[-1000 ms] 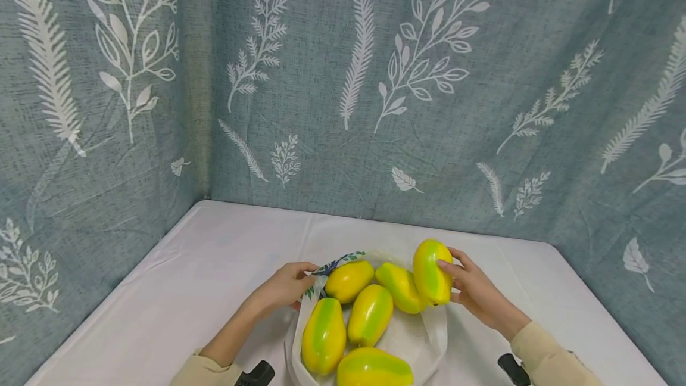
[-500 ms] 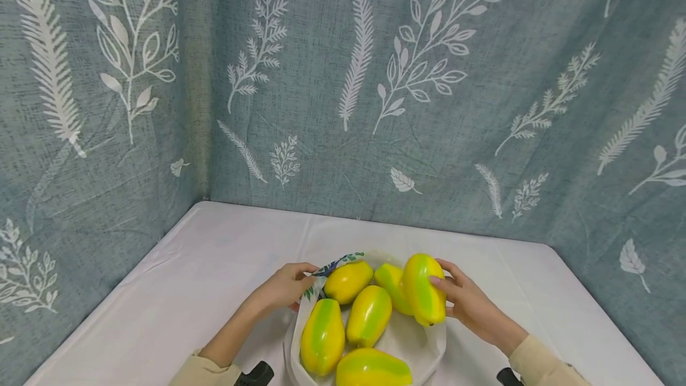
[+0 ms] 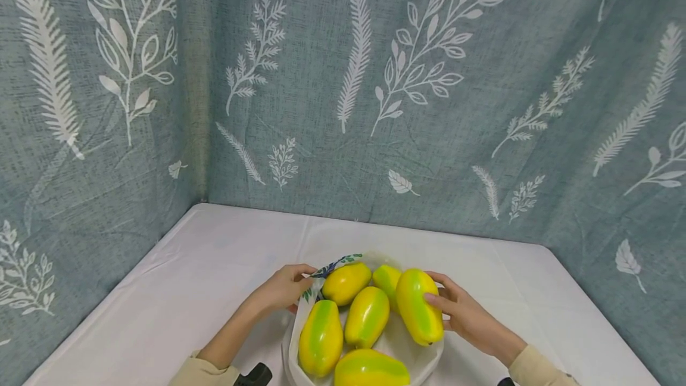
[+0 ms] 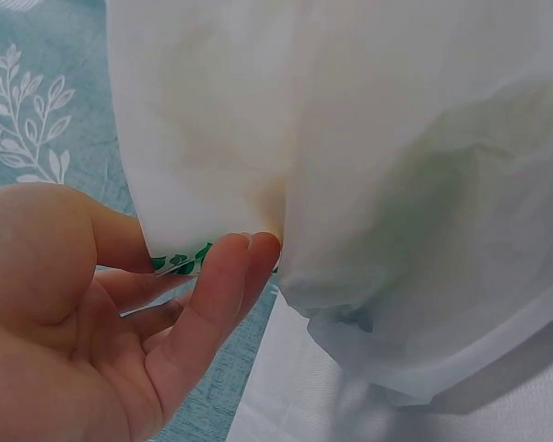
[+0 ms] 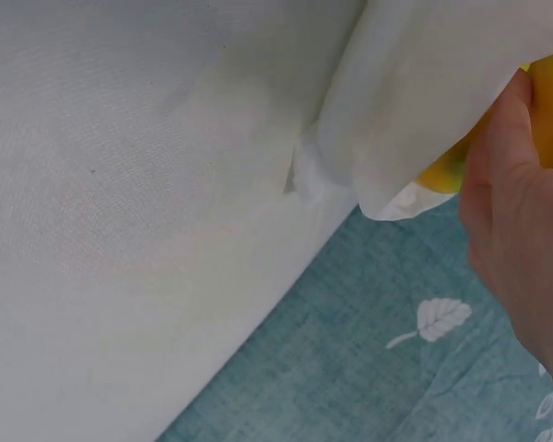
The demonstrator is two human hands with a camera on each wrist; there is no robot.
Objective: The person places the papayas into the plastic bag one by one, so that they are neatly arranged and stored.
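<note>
In the head view, my right hand (image 3: 465, 312) holds a yellow papaya with a green stripe (image 3: 419, 307) by its right side, over the right part of an opened white bag (image 3: 434, 355). At the bag's left rim, my left hand (image 3: 285, 288) pinches the edge, which has a blue and green leaf print. The left wrist view shows the thumb and fingers (image 4: 223, 285) on that edge. More papayas (image 3: 367, 317) lie inside the bag; the held one partly covers another behind it. In the right wrist view, the held papaya (image 5: 551, 115) is mostly behind the bag's side and my fingers.
A white-covered table (image 3: 241, 237) extends around the bag. Blue-grey curtains (image 3: 311, 106) with white leaf prints hang behind it and along both sides. Black wrist straps (image 3: 256, 374) show at the lower edge of the head view.
My right hand has moved the papaya down and slightly left, lower into the bag, so it covers more of the one behind. The left hand stays at the rim.
</note>
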